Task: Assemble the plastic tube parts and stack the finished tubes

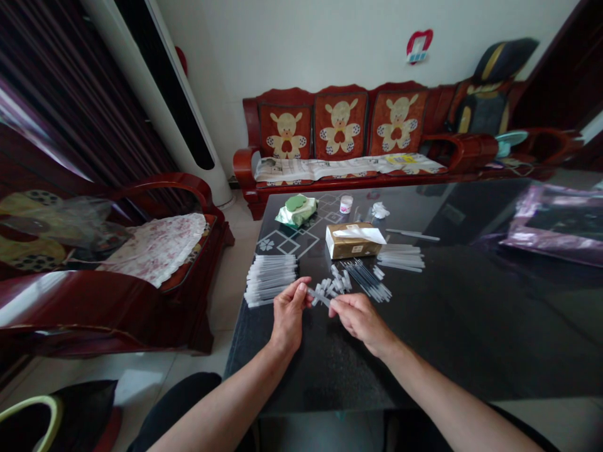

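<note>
Both hands pinch one thin clear pen barrel (319,296) above the near-left part of the dark surface (471,326).

The left hand (288,314) nips one end in a fingertip grip, the right hand (358,317) nips the other; joining them well probably means keeping the piece straight and pushing along its axis. At 12 o'clock lie loose caps (332,285), at 10 o'clock stacked barrels (271,279), at 1 o'clock dark refills (367,279), beyond them a tissue box (353,240), its label too small to read.
</note>
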Motion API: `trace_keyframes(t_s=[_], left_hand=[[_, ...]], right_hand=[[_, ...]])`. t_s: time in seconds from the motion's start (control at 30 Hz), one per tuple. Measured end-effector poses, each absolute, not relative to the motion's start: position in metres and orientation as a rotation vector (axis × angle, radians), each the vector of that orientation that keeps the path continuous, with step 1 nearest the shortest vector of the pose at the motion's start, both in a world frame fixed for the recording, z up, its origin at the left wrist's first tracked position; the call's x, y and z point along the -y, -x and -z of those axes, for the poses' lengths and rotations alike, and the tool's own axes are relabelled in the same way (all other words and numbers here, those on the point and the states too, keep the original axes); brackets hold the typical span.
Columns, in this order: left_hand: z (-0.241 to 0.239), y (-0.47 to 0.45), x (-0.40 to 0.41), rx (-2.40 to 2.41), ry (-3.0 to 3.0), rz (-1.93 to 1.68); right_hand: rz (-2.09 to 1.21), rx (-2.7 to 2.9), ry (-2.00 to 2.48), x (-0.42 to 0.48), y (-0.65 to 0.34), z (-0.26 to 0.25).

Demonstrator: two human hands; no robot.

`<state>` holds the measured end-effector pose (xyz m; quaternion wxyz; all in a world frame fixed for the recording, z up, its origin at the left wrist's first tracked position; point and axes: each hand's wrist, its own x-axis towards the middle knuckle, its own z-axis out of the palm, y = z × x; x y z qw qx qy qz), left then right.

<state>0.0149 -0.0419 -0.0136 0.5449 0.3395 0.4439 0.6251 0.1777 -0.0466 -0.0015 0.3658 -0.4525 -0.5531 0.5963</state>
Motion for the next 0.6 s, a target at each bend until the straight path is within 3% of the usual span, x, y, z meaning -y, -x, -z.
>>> trace_keyframes(t_s=[0.23, 0.4, 0.6], left_hand=[[0.016, -0.015, 0.043, -1.086, -0.871, -1.480], [0.013, -0.009, 0.036, -1.097, -0.942, -1.439], [0.002, 0.014, 0.023, -1.101, -1.411, -1.001]], right_hand=[[-1.954, 0.995, 1.022, 0.047, -0.175, 0.004], [-1.909, 1.033, 1.052, 0.045, -0.175, 0.001], [-1.776, 1.374, 1.230, 0.032, -0.195, -0.002]])
